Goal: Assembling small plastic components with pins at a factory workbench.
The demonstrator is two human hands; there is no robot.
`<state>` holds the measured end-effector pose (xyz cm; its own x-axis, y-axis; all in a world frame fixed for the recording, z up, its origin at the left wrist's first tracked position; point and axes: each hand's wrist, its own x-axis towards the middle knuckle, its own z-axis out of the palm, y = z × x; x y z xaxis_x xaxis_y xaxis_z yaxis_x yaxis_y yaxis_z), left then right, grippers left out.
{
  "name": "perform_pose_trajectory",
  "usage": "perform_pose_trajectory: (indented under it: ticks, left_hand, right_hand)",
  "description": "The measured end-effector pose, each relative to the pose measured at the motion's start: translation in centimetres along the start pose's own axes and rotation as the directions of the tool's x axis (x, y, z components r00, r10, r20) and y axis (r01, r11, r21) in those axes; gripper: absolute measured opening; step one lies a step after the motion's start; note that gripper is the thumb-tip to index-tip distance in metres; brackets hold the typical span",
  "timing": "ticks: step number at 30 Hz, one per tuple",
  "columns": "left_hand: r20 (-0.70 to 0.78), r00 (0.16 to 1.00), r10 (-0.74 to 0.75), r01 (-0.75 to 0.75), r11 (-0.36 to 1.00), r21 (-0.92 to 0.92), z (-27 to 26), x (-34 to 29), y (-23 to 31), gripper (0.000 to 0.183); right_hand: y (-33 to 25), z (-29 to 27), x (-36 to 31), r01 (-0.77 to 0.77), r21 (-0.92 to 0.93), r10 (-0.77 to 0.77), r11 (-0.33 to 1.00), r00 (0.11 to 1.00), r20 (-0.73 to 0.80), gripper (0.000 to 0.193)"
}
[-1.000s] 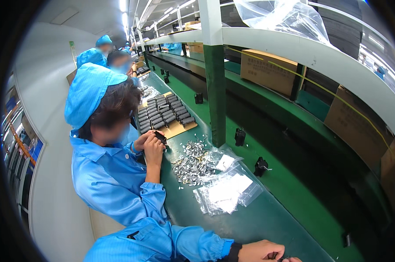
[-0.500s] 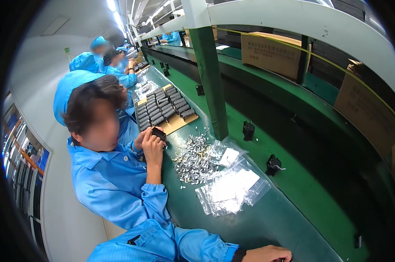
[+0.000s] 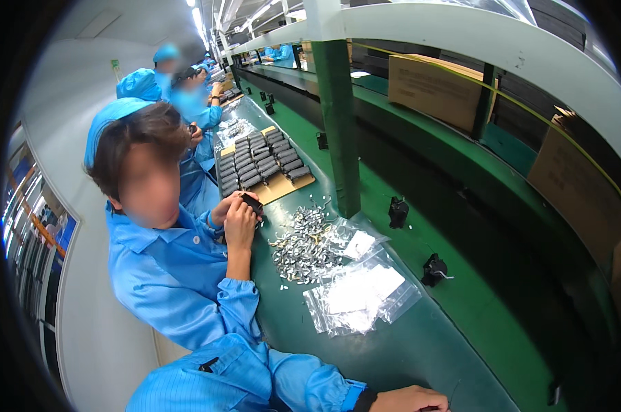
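My left hand (image 3: 410,399) reaches in at the lower edge, over the green bench, with a blue sleeve and a black band at the wrist. Its fingers are curled together, and the picture's edge cuts off what they hold, if anything. A thin dark wire (image 3: 455,393) shows beside the fingertips. My right hand is out of the picture. Beyond my left hand, clear plastic bags (image 3: 393,309) with white sheets lie on the bench (image 3: 290,312). Behind them spreads a heap of small silvery metal pieces (image 3: 300,250).
Left of the bench, a co-worker's hands (image 3: 238,221) hold a black part (image 3: 252,203). Rows of dark cylindrical parts (image 3: 255,161) lie on a cardboard sheet (image 3: 283,189). Black parts (image 3: 398,212) sit along the green strip (image 3: 379,237) past a green post (image 3: 338,130).
The view has shifted slightly. My left hand sits a little lower and further left in the picture, fingers still curled. The co-worker's head has turned, hands still on the black part.
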<state>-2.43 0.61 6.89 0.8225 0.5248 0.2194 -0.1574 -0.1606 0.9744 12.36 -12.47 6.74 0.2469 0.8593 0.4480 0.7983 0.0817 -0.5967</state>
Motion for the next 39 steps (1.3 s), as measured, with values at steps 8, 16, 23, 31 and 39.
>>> perform_pose_trajectory:
  ticks: [8, 16, 23, 31, 39]
  left_hand:
    - [-0.015, 0.999, 0.046, -0.045, 0.998, 0.05, 0.6, -1.3, -1.0, 0.027]
    - [-0.013, 0.998, 0.058, -0.057, 0.997, 0.05, 1.5, -1.0, -3.1, 0.018]
    - [-0.054, 0.999, -0.002, 0.011, 0.986, 0.165, -0.5, -1.5, -1.3, 0.01]
    - [-0.026, 0.999, 0.039, -0.032, 0.974, 0.226, 0.8, -1.2, -1.9, 0.01]
    - [-0.025, 0.997, 0.079, -0.067, 0.946, 0.317, 1.0, -1.2, -2.0, 0.013]
  right_hand:
    - [-0.4, -0.2, -1.7, -0.027, -0.042, 0.029, 0.999, 0.999, 0.041, 0.022]
    - [1.0, 1.5, -1.3, -0.01, 0.116, 0.032, 0.993, 0.983, -0.182, 0.02]
    - [-0.6, 2.2, 0.1, -0.156, 0.206, 0.193, 0.966, 0.966, -0.173, 0.021]
    - [-0.2, 1.1, -0.7, -0.109, 0.191, 0.144, 0.976, 0.973, -0.181, 0.023]
    - [-0.4, 1.3, -0.9, -0.125, 0.141, 0.153, 0.982, 0.965, -0.214, 0.015]
